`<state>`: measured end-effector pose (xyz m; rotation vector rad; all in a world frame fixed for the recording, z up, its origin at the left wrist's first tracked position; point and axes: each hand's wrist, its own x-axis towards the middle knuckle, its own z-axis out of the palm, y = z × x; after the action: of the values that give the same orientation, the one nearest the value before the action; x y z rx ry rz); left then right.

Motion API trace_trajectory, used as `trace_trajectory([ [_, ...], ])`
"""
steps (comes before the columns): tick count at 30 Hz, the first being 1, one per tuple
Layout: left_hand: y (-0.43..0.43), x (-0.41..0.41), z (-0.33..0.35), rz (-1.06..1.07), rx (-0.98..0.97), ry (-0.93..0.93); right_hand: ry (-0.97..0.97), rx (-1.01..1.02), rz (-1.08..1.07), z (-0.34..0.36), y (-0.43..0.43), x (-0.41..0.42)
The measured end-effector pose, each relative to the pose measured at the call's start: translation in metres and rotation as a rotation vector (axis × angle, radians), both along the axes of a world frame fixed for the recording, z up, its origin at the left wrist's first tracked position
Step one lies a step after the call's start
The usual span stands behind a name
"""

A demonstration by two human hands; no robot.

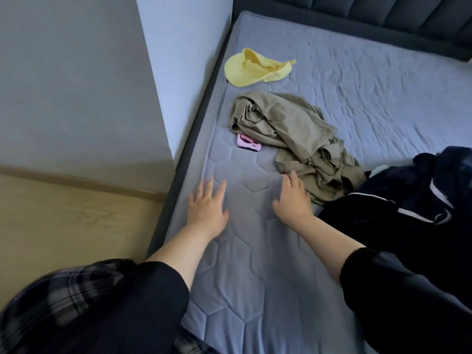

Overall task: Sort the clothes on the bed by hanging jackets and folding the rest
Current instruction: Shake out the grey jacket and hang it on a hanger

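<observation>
A crumpled khaki garment with zips (293, 134) lies in a heap on the quilted blue-grey bed (255, 264). A dark navy garment with white stripes (413, 200) lies bunched at the right edge of view. My left hand (207, 208) hovers or rests flat over the bare mattress, fingers straight, slightly blurred. My right hand (292, 198) is spread open just at the near edge of the khaki garment, fingertips close to or touching its hem. Neither hand holds anything.
A yellow cap (252, 69) lies farther up the bed. A pink phone (247, 144) peeks out beside the khaki heap. The dark padded headboard (383, 16) runs along the back, a grey wall (76, 85) and wood floor (71, 226) are to the left.
</observation>
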<state>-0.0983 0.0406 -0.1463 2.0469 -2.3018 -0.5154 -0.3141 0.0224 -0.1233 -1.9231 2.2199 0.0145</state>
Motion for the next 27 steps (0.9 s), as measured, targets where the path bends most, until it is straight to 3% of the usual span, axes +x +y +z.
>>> trace_trajectory([
  [10,0.021,0.032,-0.033,-0.115,-0.092,0.034,-0.135,0.099,-0.248,-0.024,-0.059,-0.027],
  [15,0.017,0.028,-0.027,-0.038,-0.034,0.067,-0.168,0.007,-0.275,-0.019,-0.059,-0.029],
  [18,0.007,0.022,-0.018,0.041,-0.113,0.264,-0.401,0.085,-0.155,-0.001,-0.034,0.003],
  [20,0.001,0.021,-0.012,0.14,-0.188,0.445,-0.544,0.337,0.025,0.019,-0.009,0.029],
  [22,-0.003,0.021,-0.008,0.232,-0.179,0.558,-0.464,0.53,0.306,0.035,0.012,0.046],
  [24,-0.006,0.022,-0.005,0.271,-0.152,0.587,-0.315,0.324,0.415,0.043,0.015,0.047],
  [27,-0.006,0.021,-0.001,0.257,-0.13,0.574,-0.202,-0.286,0.239,0.046,-0.007,0.032],
])
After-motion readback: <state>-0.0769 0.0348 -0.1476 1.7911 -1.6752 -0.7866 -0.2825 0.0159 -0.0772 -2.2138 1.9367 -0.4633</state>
